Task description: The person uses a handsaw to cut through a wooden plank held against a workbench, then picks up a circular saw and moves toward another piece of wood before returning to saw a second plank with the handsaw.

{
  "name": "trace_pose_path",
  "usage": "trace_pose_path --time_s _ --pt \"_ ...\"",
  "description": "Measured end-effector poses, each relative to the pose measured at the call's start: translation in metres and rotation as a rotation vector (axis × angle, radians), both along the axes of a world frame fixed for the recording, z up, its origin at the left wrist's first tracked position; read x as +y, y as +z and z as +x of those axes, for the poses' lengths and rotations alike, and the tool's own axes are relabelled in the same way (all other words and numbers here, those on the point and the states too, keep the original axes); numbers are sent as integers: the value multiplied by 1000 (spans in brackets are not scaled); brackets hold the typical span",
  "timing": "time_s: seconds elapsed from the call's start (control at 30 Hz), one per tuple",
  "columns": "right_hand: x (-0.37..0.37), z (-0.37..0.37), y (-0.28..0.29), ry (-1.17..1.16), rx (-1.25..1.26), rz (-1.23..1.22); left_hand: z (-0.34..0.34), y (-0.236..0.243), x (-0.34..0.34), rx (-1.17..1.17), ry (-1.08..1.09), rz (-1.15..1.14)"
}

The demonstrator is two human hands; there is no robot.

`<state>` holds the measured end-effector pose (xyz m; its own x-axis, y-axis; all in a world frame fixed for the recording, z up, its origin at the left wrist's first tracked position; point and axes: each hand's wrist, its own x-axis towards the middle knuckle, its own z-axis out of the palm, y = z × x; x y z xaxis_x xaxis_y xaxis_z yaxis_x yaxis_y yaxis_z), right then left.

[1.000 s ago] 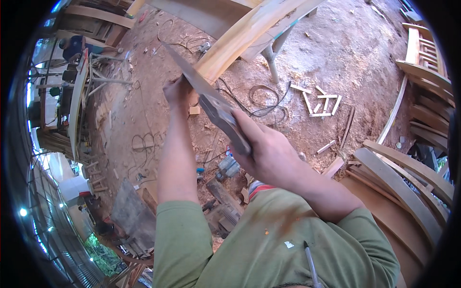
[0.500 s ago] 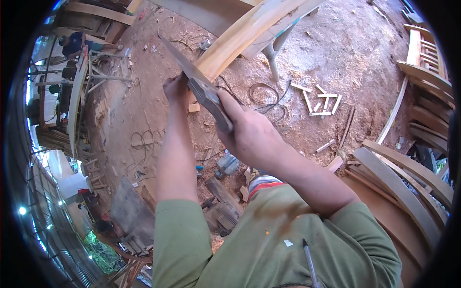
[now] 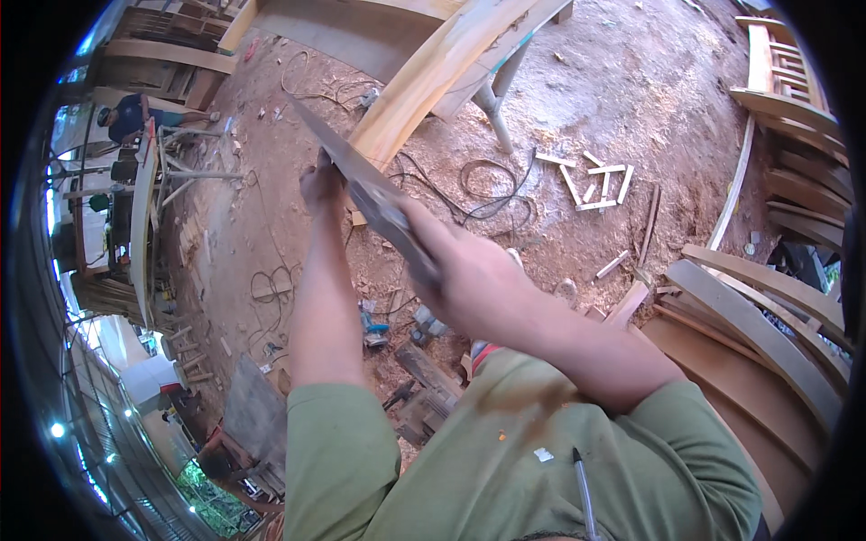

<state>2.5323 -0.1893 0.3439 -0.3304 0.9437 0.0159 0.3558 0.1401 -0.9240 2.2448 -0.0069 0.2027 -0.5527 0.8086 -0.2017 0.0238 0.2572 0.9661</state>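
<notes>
My right hand [image 3: 474, 279] is wrapped round the dark handle of a handsaw [image 3: 343, 153], whose long blade points away toward the upper left, across the near end of a long pale wooden board [image 3: 419, 63]. My left hand [image 3: 320, 180] is closed on the board's near end, beside and partly behind the blade. The board runs up to the top of the view, alongside a plywood surface on a pipe stand [image 3: 496, 104]. The exact spot where the saw's teeth meet the wood is hidden.
Cables [image 3: 487, 185], offcut strips [image 3: 595, 206] and shavings lie on the dirt floor. Curved wooden pieces [image 3: 753, 316] are stacked at the right. A person [image 3: 126, 122] works at a stand at upper left, another [image 3: 216, 460] at lower left. Power tools [image 3: 379, 329] lie below my arms.
My right hand pushed the saw forward along the blade's line, then drew it back toward me. My left hand stays on the board. The whole view has shifted slightly.
</notes>
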Motion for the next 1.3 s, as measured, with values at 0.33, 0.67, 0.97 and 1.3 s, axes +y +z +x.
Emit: trace_pose_path --time_s 0.33,0.67,0.97,1.3 --pt "51 -37 -7 -5 27 35 -3 9 7 59 27 -82" --pt "-33 29 -7 1 45 53 -13 10 3 325 -101 -163" --pt "-24 22 -22 -58 132 48 6 19 3 218 -90 -186" --pt "39 -21 -35 -14 87 15 22 27 2 -314 11 73"
